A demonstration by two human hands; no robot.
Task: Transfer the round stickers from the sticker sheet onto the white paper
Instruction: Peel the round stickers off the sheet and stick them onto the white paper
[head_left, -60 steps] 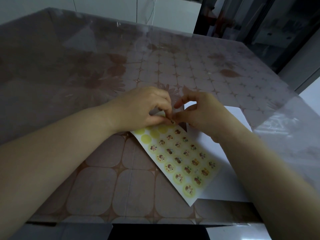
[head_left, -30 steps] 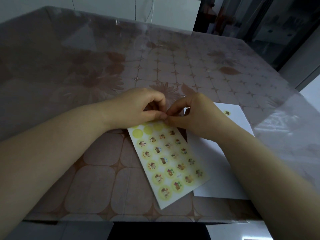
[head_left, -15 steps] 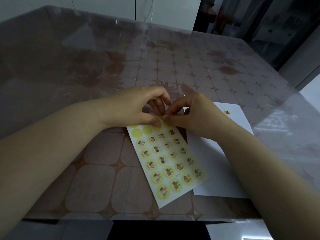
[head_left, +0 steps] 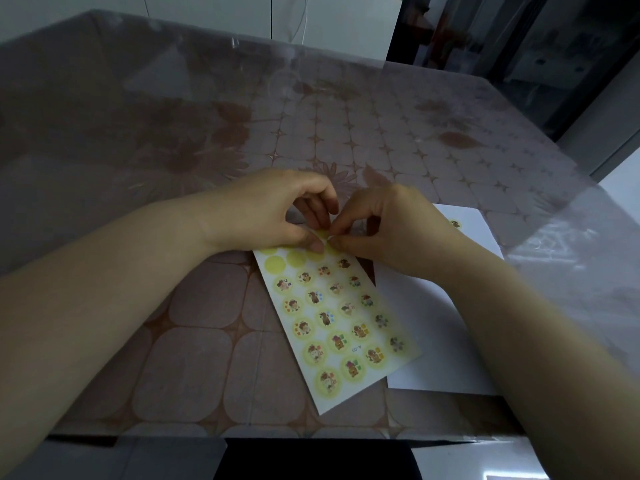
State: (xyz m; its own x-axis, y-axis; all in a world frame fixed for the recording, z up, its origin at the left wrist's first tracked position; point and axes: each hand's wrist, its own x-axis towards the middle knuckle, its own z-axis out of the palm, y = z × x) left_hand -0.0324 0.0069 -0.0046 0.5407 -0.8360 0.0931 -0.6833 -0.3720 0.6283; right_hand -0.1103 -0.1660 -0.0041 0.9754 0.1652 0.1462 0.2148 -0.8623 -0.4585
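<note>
A yellow sticker sheet (head_left: 337,327) with rows of round cartoon stickers lies slanted on the table, its right side overlapping the white paper (head_left: 433,341). Three spots in its top row are bare yellow circles. One round sticker (head_left: 455,223) sits on the paper near its far edge. My left hand (head_left: 277,213) presses the sheet's top edge with thumb and fingers. My right hand (head_left: 384,230) pinches at the top edge of the sheet, thumb and forefinger tips together on a sticker's edge; the sticker itself is mostly hidden by the fingers.
The table (head_left: 346,133) has a brown patterned cloth under clear plastic. Its near edge (head_left: 242,436) runs just below the sheet. A dark doorway area (head_left: 502,36) lies beyond the far right corner.
The sheet has shifted and rotated slightly. Both hands stay at its top edge; my left fingers have opened a little and my right fingertips have closed in on the top row.
</note>
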